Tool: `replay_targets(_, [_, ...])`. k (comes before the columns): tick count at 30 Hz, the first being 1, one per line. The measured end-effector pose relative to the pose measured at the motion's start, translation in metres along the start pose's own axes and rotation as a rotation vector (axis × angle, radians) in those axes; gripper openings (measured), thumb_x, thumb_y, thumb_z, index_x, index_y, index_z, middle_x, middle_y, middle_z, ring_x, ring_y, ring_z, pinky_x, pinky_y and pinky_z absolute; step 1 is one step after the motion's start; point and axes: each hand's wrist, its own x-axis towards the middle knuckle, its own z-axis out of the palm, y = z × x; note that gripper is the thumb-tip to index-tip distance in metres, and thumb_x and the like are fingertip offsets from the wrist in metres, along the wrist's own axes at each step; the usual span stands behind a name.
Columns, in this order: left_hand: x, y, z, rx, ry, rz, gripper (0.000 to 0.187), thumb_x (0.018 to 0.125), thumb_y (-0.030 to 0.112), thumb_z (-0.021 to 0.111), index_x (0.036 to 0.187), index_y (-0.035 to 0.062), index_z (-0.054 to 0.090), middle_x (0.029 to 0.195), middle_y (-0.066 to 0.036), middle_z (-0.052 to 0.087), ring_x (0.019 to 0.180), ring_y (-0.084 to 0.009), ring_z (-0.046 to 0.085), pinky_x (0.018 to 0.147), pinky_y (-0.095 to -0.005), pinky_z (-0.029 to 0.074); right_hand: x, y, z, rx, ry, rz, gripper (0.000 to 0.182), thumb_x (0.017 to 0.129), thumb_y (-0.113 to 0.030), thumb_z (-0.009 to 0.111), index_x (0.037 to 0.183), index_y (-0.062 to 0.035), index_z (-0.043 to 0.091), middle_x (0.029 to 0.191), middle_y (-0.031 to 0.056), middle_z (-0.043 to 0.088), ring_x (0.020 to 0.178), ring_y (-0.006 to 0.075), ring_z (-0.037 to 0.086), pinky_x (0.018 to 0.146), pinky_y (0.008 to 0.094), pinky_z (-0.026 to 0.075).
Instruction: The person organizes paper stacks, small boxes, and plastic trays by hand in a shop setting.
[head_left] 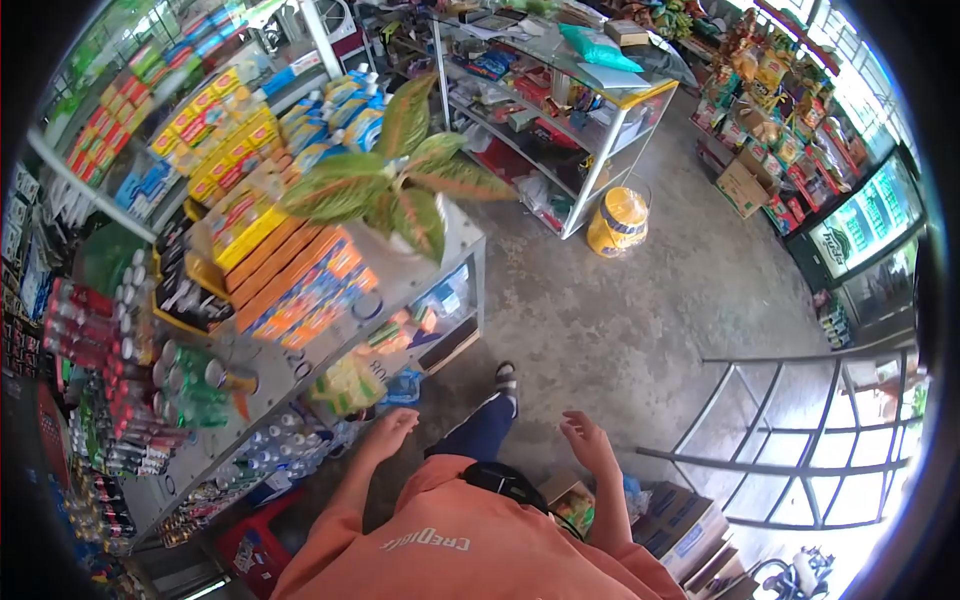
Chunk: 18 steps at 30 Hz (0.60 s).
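Observation:
My left hand (393,430) hangs beside the shelf unit on the left, loosely open, with nothing visible in it. Nearest to it are a blue plastic packet (402,387) and a green-yellow bag (348,384) on the shelf below the counter. On the other side of my body, my right hand (584,438) is held out over the floor, its fingers apart and no object in them. Below that arm stand a carton with a colourful packet (568,503) and some cardboard boxes (680,525).
A counter (455,232) on the left bears orange boxes (310,285), bottles (185,385) and a leafy plant (395,180). Ahead stand a glass display case (600,140) and a yellow bucket (618,222). To the right are a drinks fridge (865,222) and a metal frame (790,465).

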Motion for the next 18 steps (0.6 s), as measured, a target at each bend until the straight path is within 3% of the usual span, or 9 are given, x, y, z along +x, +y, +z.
replay_targets(4, [0.122, 0.030, 0.045, -0.116, -0.042, -0.006, 0.029, 0.104, 0.029, 0.056, 0.119, 0.0051, 0.064, 0.110, -0.010, 0.069, 0.099, -0.0173, 0.067, 0.087, -0.0315, 0.053, 0.102, 0.000, -0.050, -0.068, -0.008, -0.014, 0.037, 0.095, -0.026, 0.064, 0.125, -0.0046, 0.062, 0.105, 0.0183, 0.072, 0.099, 0.0311, 0.071, 0.085, 0.0403, 0.055])
replay_targets(7, [0.212, 0.084, 0.102, -0.171, -0.148, 0.001, 0.032, 0.104, 0.029, 0.056, 0.122, 0.0039, 0.063, 0.113, -0.011, 0.069, 0.103, -0.0179, 0.066, 0.089, -0.0321, 0.052, 0.177, -0.036, -0.100, -0.207, 0.016, -0.026, 0.034, 0.096, -0.025, 0.064, 0.124, -0.0067, 0.063, 0.105, 0.0180, 0.072, 0.098, 0.0302, 0.071, 0.084, 0.0397, 0.055])
replay_targets(9, [0.254, 0.143, 0.128, -0.223, -0.224, 0.064, 0.034, 0.104, 0.029, 0.056, 0.125, 0.0026, 0.061, 0.114, -0.011, 0.069, 0.105, -0.0185, 0.065, 0.091, -0.0325, 0.052, 0.221, -0.045, -0.136, -0.106, 0.032, -0.028, 0.034, 0.096, -0.025, 0.064, 0.124, -0.0056, 0.063, 0.106, 0.0177, 0.071, 0.096, 0.0293, 0.071, 0.084, 0.0392, 0.056])
replay_targets(13, [0.294, 0.245, 0.138, -0.276, -0.164, 0.132, 0.035, 0.106, 0.028, 0.053, 0.129, 0.0029, 0.059, 0.116, -0.011, 0.067, 0.111, -0.0190, 0.064, 0.096, -0.0318, 0.049, 0.286, -0.077, -0.182, -0.132, -0.032, -0.041, 0.033, 0.096, -0.024, 0.064, 0.124, -0.0053, 0.064, 0.104, 0.0172, 0.072, 0.097, 0.0287, 0.071, 0.084, 0.0390, 0.056])
replay_targets(18, [0.340, 0.309, 0.150, -0.398, -0.036, 0.036, 0.036, 0.107, 0.028, 0.051, 0.129, 0.0014, 0.059, 0.118, -0.011, 0.067, 0.112, -0.0202, 0.064, 0.098, -0.0316, 0.048, 0.373, -0.091, -0.234, -0.191, -0.116, -0.087, 0.033, 0.096, -0.022, 0.065, 0.123, -0.0035, 0.064, 0.103, 0.0190, 0.072, 0.098, 0.0287, 0.071, 0.086, 0.0379, 0.055])
